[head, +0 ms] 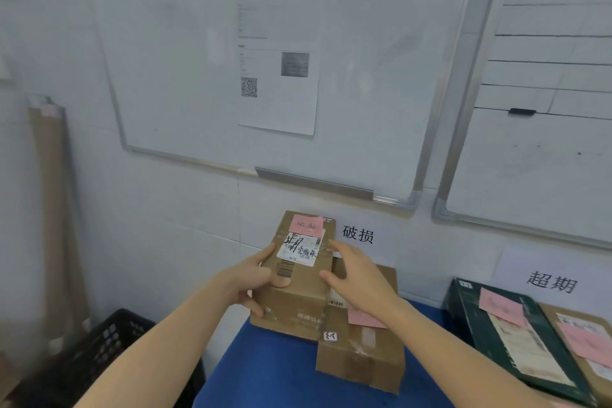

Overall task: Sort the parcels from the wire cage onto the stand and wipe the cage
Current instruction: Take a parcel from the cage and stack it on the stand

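A brown cardboard parcel (298, 275) with a white shipping label and a pink note on top sits at the back left of the blue stand (275, 371). My left hand (255, 281) grips its left side, thumb on the top face. My right hand (354, 278) holds its right side, fingers laid along the edge and thumb on top. A second brown parcel (364, 361) with a pink note lies partly under and to the right of it. The wire cage is not in view.
A dark green box (516, 334) and a brown parcel (592, 341), both with pink notes, lie at the right of the stand. A black plastic crate (99, 361) stands on the floor at left. Rolled brown paper (53, 209) leans on the wall. Whiteboards and paper signs hang behind.
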Demonstrator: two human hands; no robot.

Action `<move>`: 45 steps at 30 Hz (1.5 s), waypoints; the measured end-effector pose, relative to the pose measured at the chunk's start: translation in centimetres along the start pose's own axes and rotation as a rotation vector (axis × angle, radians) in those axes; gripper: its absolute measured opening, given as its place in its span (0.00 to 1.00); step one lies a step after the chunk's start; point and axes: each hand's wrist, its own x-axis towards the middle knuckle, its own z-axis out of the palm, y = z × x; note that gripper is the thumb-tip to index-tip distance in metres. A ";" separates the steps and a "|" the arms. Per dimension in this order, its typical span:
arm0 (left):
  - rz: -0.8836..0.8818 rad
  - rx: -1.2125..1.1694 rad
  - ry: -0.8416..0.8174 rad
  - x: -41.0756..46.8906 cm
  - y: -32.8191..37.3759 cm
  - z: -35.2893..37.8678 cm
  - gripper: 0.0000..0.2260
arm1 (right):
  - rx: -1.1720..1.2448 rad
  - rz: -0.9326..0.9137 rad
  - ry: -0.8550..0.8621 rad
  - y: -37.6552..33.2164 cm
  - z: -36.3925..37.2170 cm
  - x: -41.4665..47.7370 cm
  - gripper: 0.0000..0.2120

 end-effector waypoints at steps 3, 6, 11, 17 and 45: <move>-0.013 0.003 -0.018 1.2 -0.3 -0.3 0.40 | -0.010 0.015 -0.008 -0.1 0.7 1.0 0.31; -0.006 0.020 -0.018 2.5 -0.4 -0.5 0.39 | -0.027 0.016 -0.020 0.0 1.2 1.5 0.31; 0.006 0.078 -0.053 3.3 -0.4 -0.9 0.38 | -0.043 0.025 -0.020 0.5 1.6 2.1 0.32; 0.126 0.235 -0.053 3.2 -0.5 -0.5 0.29 | -0.073 0.025 -0.028 0.3 1.8 2.8 0.32; 0.672 1.301 -0.031 -2.3 13.5 22.2 0.30 | -0.425 0.233 0.144 11.9 -17.0 -15.7 0.29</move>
